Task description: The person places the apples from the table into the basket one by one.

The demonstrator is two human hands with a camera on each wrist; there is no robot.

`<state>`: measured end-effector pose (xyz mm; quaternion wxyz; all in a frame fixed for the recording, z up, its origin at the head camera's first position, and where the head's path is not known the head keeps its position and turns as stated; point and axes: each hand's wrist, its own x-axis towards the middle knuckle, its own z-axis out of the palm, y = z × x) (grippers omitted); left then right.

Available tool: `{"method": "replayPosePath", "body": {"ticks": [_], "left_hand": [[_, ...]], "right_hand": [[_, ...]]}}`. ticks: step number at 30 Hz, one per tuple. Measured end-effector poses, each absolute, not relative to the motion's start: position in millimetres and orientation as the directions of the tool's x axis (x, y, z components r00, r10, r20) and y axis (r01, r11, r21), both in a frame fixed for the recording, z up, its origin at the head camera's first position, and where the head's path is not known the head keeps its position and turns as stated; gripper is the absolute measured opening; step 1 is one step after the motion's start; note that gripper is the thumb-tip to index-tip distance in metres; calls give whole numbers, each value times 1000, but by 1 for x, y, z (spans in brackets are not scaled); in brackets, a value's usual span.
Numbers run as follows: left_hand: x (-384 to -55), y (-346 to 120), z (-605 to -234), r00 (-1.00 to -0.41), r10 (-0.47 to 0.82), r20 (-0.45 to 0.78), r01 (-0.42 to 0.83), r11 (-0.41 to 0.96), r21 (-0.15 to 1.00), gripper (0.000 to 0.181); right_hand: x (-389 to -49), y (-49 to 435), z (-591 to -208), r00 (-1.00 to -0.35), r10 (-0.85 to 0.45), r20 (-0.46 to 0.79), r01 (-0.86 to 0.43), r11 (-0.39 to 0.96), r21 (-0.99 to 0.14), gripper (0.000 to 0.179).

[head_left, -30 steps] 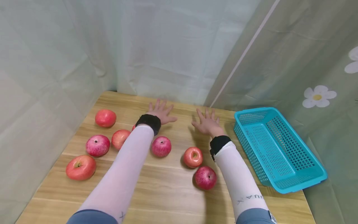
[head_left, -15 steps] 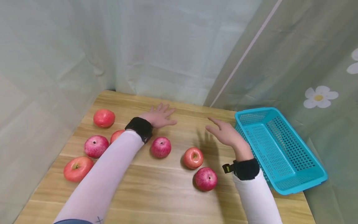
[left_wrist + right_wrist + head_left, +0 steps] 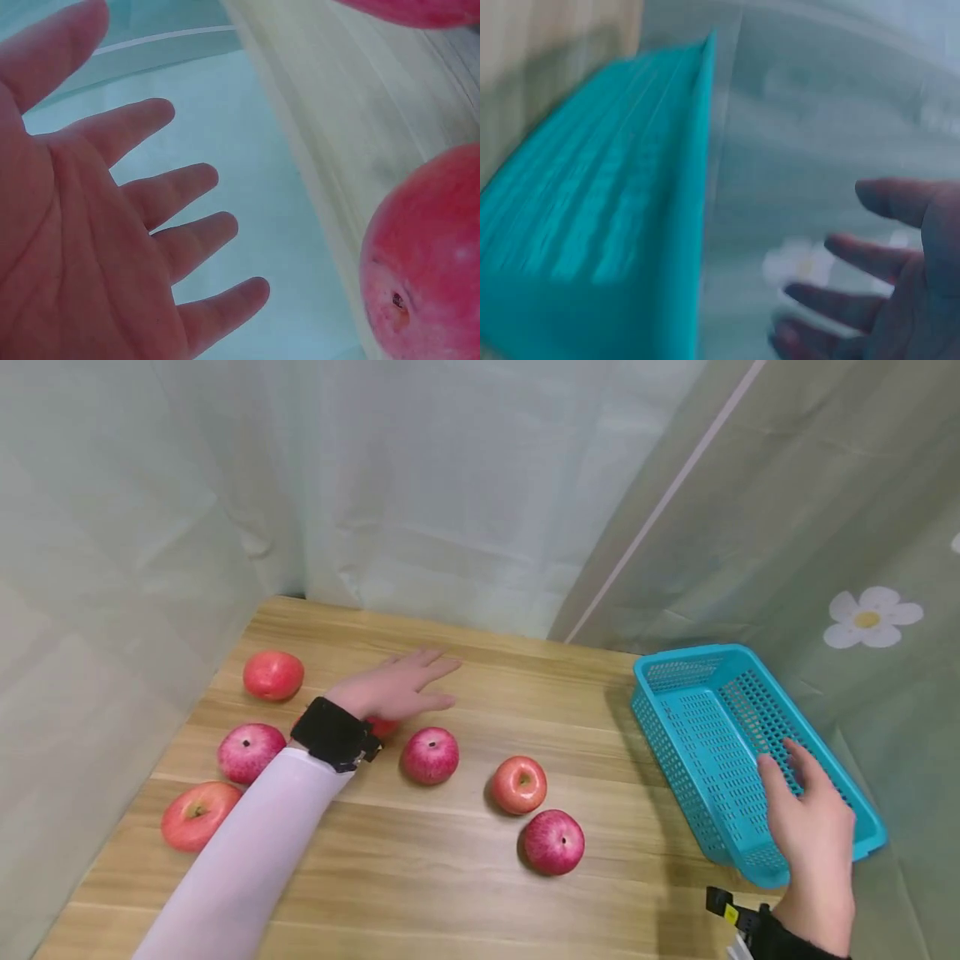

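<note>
My left hand [image 3: 390,687] hovers with spread, straight fingers above a red apple [image 3: 383,727], which it partly hides in the head view. Beside that hand sits a dark pink apple [image 3: 430,755]. In the left wrist view the left palm [image 3: 82,232] holds nothing, and an apple [image 3: 427,255] appears at the right. My right hand [image 3: 813,822] is over the near right side of a blue plastic basket [image 3: 675,785], fingers apart and holding nothing. The blurred right wrist view shows the right hand [image 3: 907,292] to the right of the basket [image 3: 592,187], not touching it.
More apples lie on the wooden table: a red one [image 3: 273,675], a pink one [image 3: 251,752] and a large red one [image 3: 198,817] at left. Another red apple [image 3: 519,785] and a dark pink apple [image 3: 553,842] are near the middle. Curtains [image 3: 465,510] enclose the table.
My right hand has swung right and nearer, from the table's back to over the basket. The left hand has shifted slightly left and turned. The apples and basket stay put.
</note>
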<state>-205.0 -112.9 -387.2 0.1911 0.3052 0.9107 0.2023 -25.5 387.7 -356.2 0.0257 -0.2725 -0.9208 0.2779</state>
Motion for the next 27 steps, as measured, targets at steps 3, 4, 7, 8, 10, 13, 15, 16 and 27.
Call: {"method": "replayPosePath", "body": {"ticks": [3, 4, 7, 8, 10, 13, 15, 16, 27], "left_hand": [[-199, -115, -387, -745, 635, -206, 480, 724, 495, 74], [-197, -116, -388, -747, 635, -196, 480, 720, 500, 74], [-191, -118, -388, -752, 635, -178, 478, 711, 516, 75], [-189, -119, -389, -754, 633, -176, 475, 710, 520, 75], [-186, -120, -392, -755, 633, -173, 473, 708, 525, 75], [-182, -121, -396, -759, 627, -177, 466, 712, 526, 75], [-181, -122, -398, -763, 623, -176, 463, 715, 524, 75], [-180, -123, -398, -764, 621, -174, 464, 716, 521, 75], [-174, -129, -395, -780, 610, -140, 463, 713, 526, 76]], "right_hand": [[-8, 408, -367, -766, 616, -181, 608, 605, -514, 82], [-3, 412, -372, -749, 630, -205, 631, 581, -515, 85], [9, 418, -389, -708, 662, -247, 668, 515, -536, 95], [12, 419, -395, -696, 671, -254, 675, 492, -549, 97], [17, 419, -403, -671, 693, -262, 685, 446, -576, 101], [23, 419, -412, -625, 726, -287, 701, 360, -616, 106], [24, 418, -416, -601, 735, -314, 700, 294, -651, 106], [25, 418, -419, -592, 740, -320, 686, 254, -682, 106], [23, 419, -435, -575, 752, -323, 446, -43, -894, 100]]}}
